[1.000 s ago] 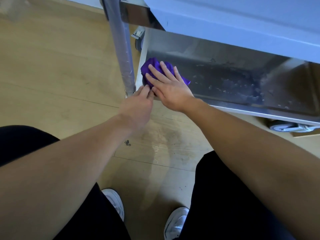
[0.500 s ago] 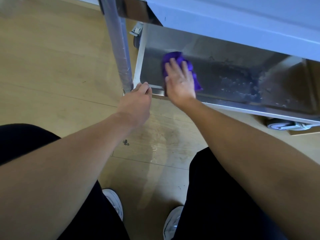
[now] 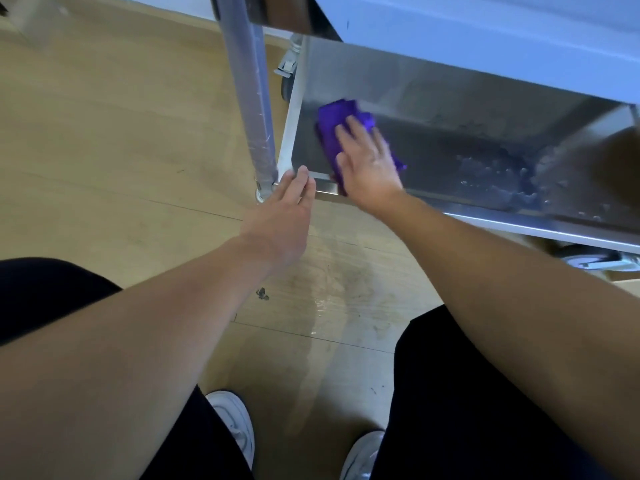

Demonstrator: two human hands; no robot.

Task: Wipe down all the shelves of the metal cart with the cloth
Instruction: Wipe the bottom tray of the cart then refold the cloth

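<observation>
The metal cart's bottom shelf (image 3: 450,157) is a shallow steel tray, wet with droplets at its right part. A purple cloth (image 3: 334,124) lies flat on the shelf's left end. My right hand (image 3: 367,164) presses down on the cloth, fingers spread over it, reaching over the shelf's front rim. My left hand (image 3: 284,209) rests with its fingertips on the front left corner of the shelf, beside the cart's upright leg (image 3: 252,98). The shelf above (image 3: 485,36) hides the far part of the bottom shelf.
The cart stands on a wooden floor (image 3: 121,133). Casters show at the back left (image 3: 289,71) and under the front right (image 3: 595,261). A wet patch (image 3: 325,299) shines on the floor before the cart. My knees and white shoes (image 3: 235,424) fill the bottom.
My right hand has slid the cloth from the shelf's front left corner deeper into the shelf and slightly right. My left hand has stayed at the corner.
</observation>
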